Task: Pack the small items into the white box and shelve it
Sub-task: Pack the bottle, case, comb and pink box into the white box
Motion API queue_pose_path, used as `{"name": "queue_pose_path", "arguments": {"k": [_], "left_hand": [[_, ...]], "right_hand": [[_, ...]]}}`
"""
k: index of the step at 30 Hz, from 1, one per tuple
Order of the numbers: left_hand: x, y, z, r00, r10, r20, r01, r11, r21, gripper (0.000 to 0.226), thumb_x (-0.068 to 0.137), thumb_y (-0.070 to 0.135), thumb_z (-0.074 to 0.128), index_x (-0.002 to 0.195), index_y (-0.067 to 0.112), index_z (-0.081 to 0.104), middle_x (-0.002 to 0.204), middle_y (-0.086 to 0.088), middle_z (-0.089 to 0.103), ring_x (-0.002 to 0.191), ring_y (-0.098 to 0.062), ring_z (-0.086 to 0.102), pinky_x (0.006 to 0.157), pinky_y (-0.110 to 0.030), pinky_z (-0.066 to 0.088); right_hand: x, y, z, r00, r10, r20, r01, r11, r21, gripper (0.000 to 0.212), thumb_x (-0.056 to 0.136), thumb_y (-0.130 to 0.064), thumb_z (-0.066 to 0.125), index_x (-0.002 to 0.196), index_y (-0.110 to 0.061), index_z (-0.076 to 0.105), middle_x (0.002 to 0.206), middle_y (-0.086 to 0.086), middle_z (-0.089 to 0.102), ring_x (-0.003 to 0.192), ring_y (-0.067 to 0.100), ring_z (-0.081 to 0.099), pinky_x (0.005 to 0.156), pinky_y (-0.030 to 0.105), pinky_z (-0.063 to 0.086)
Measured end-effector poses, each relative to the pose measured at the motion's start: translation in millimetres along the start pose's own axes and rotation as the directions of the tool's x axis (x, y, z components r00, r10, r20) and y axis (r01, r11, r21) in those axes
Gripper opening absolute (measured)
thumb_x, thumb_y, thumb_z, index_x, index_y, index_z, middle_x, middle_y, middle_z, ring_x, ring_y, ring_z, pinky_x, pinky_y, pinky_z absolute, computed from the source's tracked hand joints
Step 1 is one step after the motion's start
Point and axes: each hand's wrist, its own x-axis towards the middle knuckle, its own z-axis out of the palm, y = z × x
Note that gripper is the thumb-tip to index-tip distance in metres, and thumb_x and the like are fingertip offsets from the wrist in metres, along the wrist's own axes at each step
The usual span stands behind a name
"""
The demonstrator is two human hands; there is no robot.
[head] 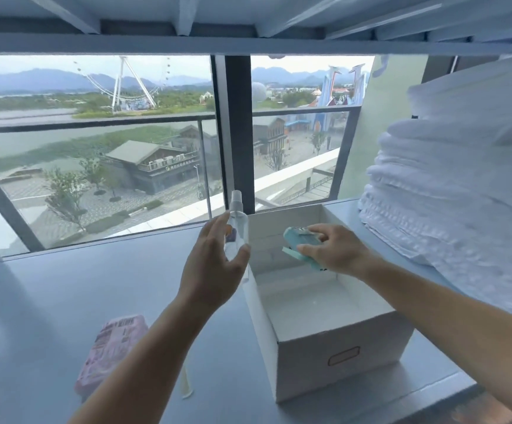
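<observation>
An open white box (334, 356) stands on the grey shelf surface, its inside bare. My left hand (215, 261) is just left of the box, fingers curled around an upright clear spray bottle (237, 221) at the box's far left corner. My right hand (337, 249) holds a teal packet (297, 241) over the box's open top. A pink packet (111, 347) lies flat on the surface at the lower left. A thin pale tube-like item (186, 384) lies beside my left forearm.
A tall stack of folded white towels (450, 185) sits at the right, close to the box. A shelf beam (248, 44) runs overhead. A window with a dark frame (237, 133) lies behind the surface.
</observation>
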Motion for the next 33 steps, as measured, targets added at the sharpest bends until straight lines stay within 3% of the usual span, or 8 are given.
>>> {"name": "queue_pose_path", "arguments": {"k": [6,10,14,18,22,24,27,33], "left_hand": [[5,2,19,0.994,-0.094,-0.049,0.095,0.995,0.025,0.058,0.085,0.022,0.061,0.138,0.018,0.038,0.118,0.004,0.052,0.099,-0.008,0.049,0.081,-0.023,0.034],[5,2,24,0.989,-0.130,-0.073,0.132,0.991,0.024,0.058,0.085,0.022,0.060,0.138,0.018,0.038,0.124,0.001,0.054,0.098,-0.004,0.045,0.083,-0.022,0.034],[4,1,22,0.988,-0.127,-0.089,0.131,0.991,0.036,0.059,0.084,0.022,0.062,0.138,0.019,0.038,0.121,0.005,0.053,0.098,-0.002,0.045,0.083,-0.021,0.034],[3,1,21,0.988,-0.112,-0.106,0.117,0.992,0.052,0.060,0.083,0.023,0.064,0.137,0.019,0.039,0.129,0.003,0.053,0.099,-0.002,0.046,0.085,-0.022,0.036],[6,8,22,0.992,-0.073,-0.103,0.080,0.995,0.064,0.060,0.083,0.023,0.064,0.137,0.020,0.040,0.132,0.003,0.052,0.103,-0.005,0.050,0.086,-0.023,0.038],[10,14,23,0.993,-0.051,-0.103,0.058,0.996,0.066,0.060,0.082,0.024,0.064,0.137,0.022,0.040,0.135,0.003,0.051,0.108,-0.009,0.052,0.087,-0.024,0.038],[16,26,30,0.997,-0.012,-0.079,0.016,0.998,0.054,0.060,0.083,0.023,0.064,0.137,0.023,0.039,0.133,0.007,0.049,0.096,0.001,0.049,0.083,-0.022,0.036],[22,36,60,0.990,0.066,0.127,-0.074,0.996,0.059,0.059,0.083,0.024,0.064,0.137,0.023,0.039,0.131,0.008,0.050,0.096,-0.001,0.048,0.080,-0.020,0.038]], "right_hand": [[33,11,13,0.982,-0.082,0.171,0.091,0.995,-0.046,0.056,0.075,-0.034,0.067,0.128,-0.023,0.051,0.121,0.003,0.058,0.090,0.013,0.052,0.073,0.019,0.041],[43,17,33,0.949,-0.096,0.300,0.125,0.989,-0.078,0.060,0.075,-0.029,0.066,0.131,-0.020,0.048,0.123,0.008,0.049,0.096,0.022,0.056,0.058,0.025,0.052],[43,25,50,0.921,-0.085,0.381,0.154,0.976,-0.154,0.054,0.077,-0.031,0.063,0.127,-0.021,0.048,0.121,0.012,0.043,0.103,0.025,0.052,0.077,0.024,0.047],[50,28,42,0.924,-0.060,0.378,0.127,0.980,-0.154,0.060,0.072,-0.031,0.071,0.126,-0.016,0.050,0.126,0.008,0.050,0.106,0.023,0.052,0.085,0.029,0.048],[52,21,16,0.939,-0.115,0.325,0.155,0.983,-0.099,0.077,0.071,-0.040,0.074,0.135,-0.015,0.041,0.141,0.006,0.044,0.129,0.022,0.041,0.105,0.029,0.031],[48,14,-8,0.956,-0.205,0.212,0.213,0.977,-0.019,0.076,0.069,-0.043,0.075,0.134,-0.017,0.043,0.141,0.004,0.047,0.128,0.020,0.043,0.105,0.029,0.031],[35,17,-44,0.957,-0.286,0.042,0.286,0.958,-0.009,0.069,0.073,-0.039,0.073,0.133,-0.018,0.047,0.138,0.002,0.050,0.126,0.016,0.045,0.095,0.019,0.029],[4,67,-66,0.987,-0.162,-0.002,0.162,0.986,0.029,0.065,0.075,-0.038,0.071,0.133,-0.021,0.046,0.138,0.000,0.049,0.123,0.015,0.047,0.094,0.021,0.032]]}}
